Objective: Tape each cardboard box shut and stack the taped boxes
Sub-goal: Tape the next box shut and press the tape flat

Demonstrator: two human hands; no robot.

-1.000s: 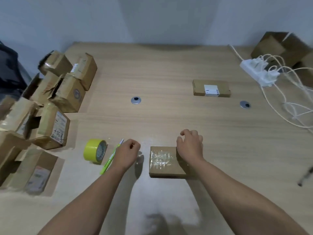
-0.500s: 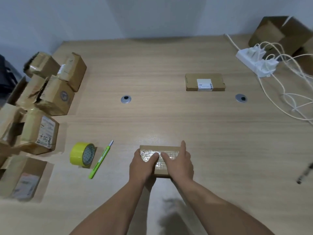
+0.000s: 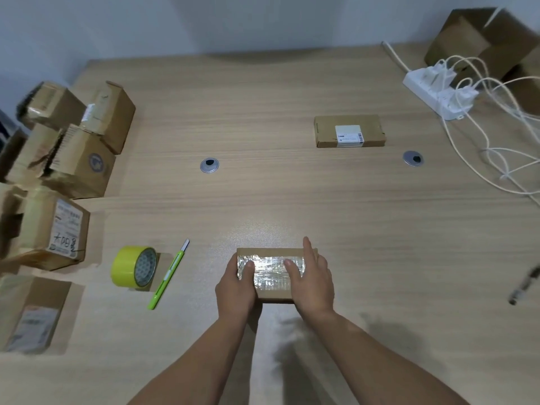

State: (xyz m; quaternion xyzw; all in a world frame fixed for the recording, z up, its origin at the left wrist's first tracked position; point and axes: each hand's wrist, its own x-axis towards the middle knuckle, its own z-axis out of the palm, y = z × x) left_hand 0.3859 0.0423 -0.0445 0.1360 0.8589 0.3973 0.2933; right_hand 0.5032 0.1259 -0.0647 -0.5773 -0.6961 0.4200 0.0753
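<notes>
A small flat cardboard box (image 3: 270, 270) with shiny clear tape across its top lies on the wooden table near me. My left hand (image 3: 238, 286) grips its left end, thumb on the tape. My right hand (image 3: 314, 277) grips its right end, thumb on the tape and fingers along the far right side. A yellow tape roll (image 3: 133, 266) stands on edge to the left, with a green utility knife (image 3: 168, 276) beside it. Another flat box with a white label (image 3: 349, 131) lies further back on the right.
Several cardboard boxes (image 3: 62, 159) crowd the table's left edge. A white power strip (image 3: 438, 93) with tangled white cables sits at the back right, next to larger boxes (image 3: 485, 45). Two round metal grommets (image 3: 209, 165) are set in the tabletop. A dark pen (image 3: 524, 285) lies at the right edge.
My left hand came from beside the knife onto the box. Both hands now hold the box's ends, and their thumbs have spread apart along the tape.
</notes>
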